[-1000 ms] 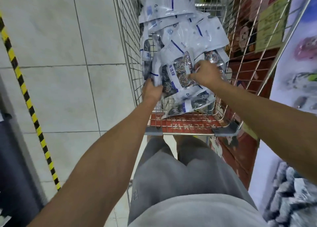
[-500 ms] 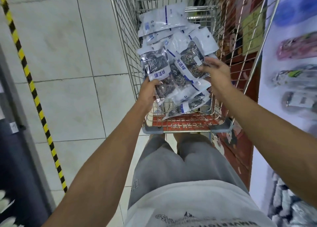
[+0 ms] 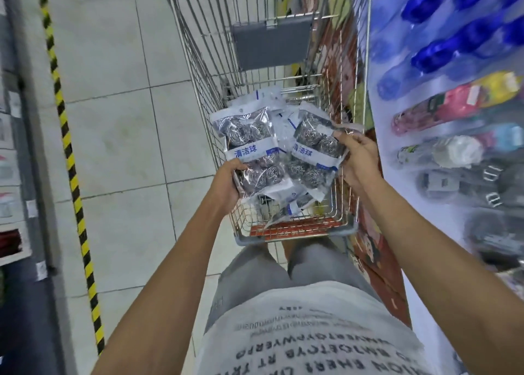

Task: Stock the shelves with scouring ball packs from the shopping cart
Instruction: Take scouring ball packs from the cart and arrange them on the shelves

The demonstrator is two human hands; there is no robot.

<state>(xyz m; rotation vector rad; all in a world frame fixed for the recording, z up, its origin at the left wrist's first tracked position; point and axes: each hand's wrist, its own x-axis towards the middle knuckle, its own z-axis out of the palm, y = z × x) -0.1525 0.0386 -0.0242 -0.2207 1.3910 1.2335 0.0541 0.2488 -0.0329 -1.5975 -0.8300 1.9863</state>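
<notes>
Both hands are up over the shopping cart [image 3: 337, 153] with a fan of scouring ball packs [image 3: 246, 147] held between them. The left hand [image 3: 226, 181] grips the near left edge of the bundle, fingers curled under and thumb over the front pack. The right hand [image 3: 355, 159] pinches the right edge of the other front pack [image 3: 314, 150], fingers wrapped round its side. The bundle hangs above the near end of the cart, and a few loose packs [image 3: 286, 207] lie on the wire floor beneath it.

This looks like the pick-up step: a load is gathered and clear of the cart, but nothing has reached a shelf. On the right, just beside the cart, a shelf [image 3: 453, 147] of blurred goods runs into the distance; another shelf edge [image 3: 17, 176] shows on the far left. Where the packs belong I cannot tell. Next, I'd judge, comes a turn toward the right spot, both grips tight so the slippery bags don't slide apart.
</notes>
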